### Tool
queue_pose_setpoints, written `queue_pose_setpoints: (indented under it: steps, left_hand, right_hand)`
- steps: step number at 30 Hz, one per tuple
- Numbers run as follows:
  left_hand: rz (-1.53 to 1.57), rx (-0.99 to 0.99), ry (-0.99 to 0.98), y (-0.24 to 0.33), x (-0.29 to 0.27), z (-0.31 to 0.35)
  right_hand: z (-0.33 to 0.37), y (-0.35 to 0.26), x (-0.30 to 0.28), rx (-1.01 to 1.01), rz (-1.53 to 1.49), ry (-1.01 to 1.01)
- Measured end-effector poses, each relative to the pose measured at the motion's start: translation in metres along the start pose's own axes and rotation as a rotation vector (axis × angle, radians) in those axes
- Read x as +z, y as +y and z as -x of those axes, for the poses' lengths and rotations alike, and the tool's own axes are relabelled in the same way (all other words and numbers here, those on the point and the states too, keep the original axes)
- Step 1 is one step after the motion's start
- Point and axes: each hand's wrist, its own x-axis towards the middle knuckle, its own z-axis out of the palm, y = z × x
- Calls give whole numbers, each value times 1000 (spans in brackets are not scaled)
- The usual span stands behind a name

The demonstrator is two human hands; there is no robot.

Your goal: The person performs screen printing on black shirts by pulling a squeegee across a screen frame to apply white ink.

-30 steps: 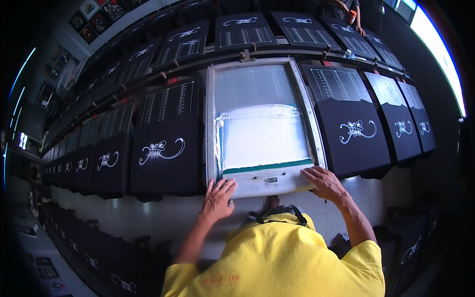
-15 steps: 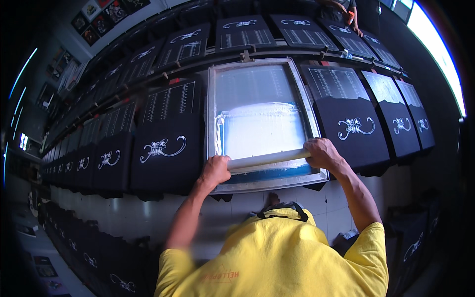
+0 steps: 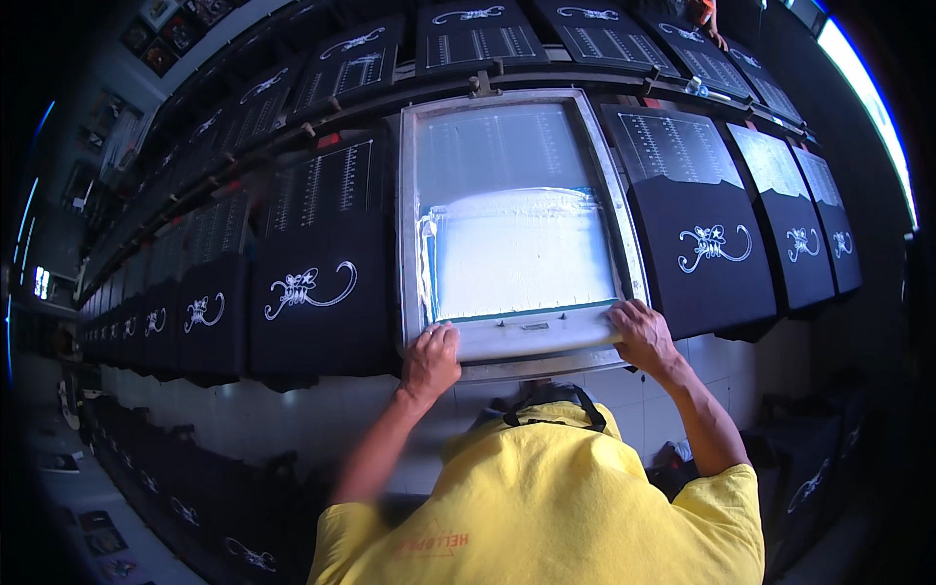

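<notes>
Both of my hands are closed on a long pale squeegee (image 3: 536,337), which lies across the near end of a screen printing frame (image 3: 617,229). My left hand (image 3: 432,363) grips its left end, and my right hand (image 3: 643,338) grips its right end. White ink (image 3: 522,252) covers the near half of the mesh, with a blue-green strip showing just beyond the squeegee. Farther up, the bare mesh (image 3: 497,146) is see-through, and a ruled board shows faintly beneath. The squeegee's blade edge is hard to make out.
Black shirts lie over boards on both sides: one with a white swirl print (image 3: 310,290) at left, another black shirt (image 3: 715,244) at right. A rail (image 3: 370,94) runs behind the frame. Beyond it stand more shirt boards. Another person's arm (image 3: 716,24) shows at the far right.
My hands have drawn the squeegee toward me, to the near end of the frame. Its broad face now shows more. The whole view has shifted slightly.
</notes>
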Motion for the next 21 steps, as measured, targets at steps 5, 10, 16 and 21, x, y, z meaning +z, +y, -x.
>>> queue_pose_setpoints:
  steps: [5, 10, 16, 21]
  left_hand:
    - [-55, 58, 55, -16, 15, -8]
    - [-40, 77, 106, -51, 26, -65]
    - [10, -22, -56, -90, 21, -150]
    - [38, 43, 7, -101, 17, -175]
  right_hand:
    - [-11, 9, 19, -12, 68, 50]
    - [-73, 36, 13, -9, 97, 0]
    - [-149, 81, 10, -5, 118, 6]
    - [-177, 88, 3, 18, 151, -34]
